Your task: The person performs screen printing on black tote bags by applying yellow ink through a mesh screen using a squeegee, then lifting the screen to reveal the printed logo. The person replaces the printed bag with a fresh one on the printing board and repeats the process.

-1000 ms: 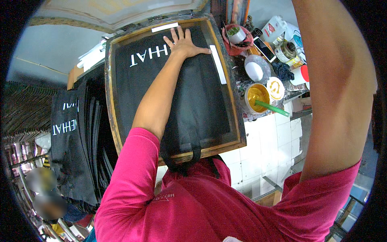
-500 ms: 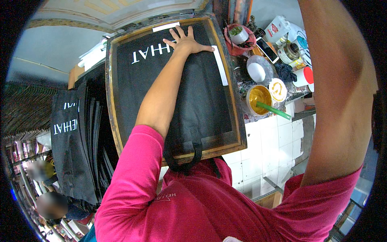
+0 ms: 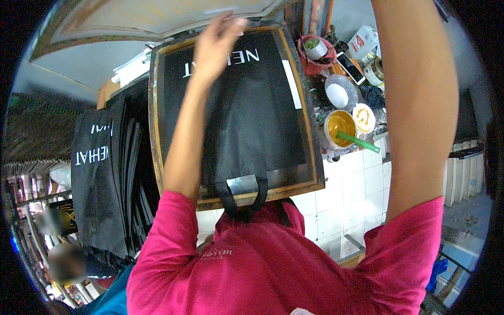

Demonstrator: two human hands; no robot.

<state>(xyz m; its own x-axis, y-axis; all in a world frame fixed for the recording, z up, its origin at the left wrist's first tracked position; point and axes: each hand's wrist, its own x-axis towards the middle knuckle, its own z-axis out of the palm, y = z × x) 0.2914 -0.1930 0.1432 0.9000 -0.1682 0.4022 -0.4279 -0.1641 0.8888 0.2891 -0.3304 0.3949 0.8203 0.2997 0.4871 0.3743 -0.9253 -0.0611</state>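
My left hand (image 3: 212, 50) is above the far part of a black fabric bag (image 3: 247, 110), blurred by motion. Thumb and fingers look apart, and I see nothing held in them. The bag lies flat in a wooden-rimmed frame (image 3: 318, 163), with white lettering at its far end, partly covered by my hand. Its loop handles (image 3: 261, 191) hang over the near edge, against my shirt. A white strip (image 3: 292, 84) runs along the frame's right side. My right arm (image 3: 420, 105) reaches up past the top edge, so the right hand is out of sight.
A large framed screen (image 3: 126, 26) is tilted up behind. More black bags (image 3: 100, 184) hang at left. At right are a tub of yellow paste (image 3: 340, 125) with a green stick, a white phone (image 3: 350, 68), a red bowl (image 3: 317, 62) and a jug (image 3: 362, 44). Two people are lower left.
My left hand has come off the bag's far end and moved left and farther away. My right arm has shifted left. The whole view has moved slightly.
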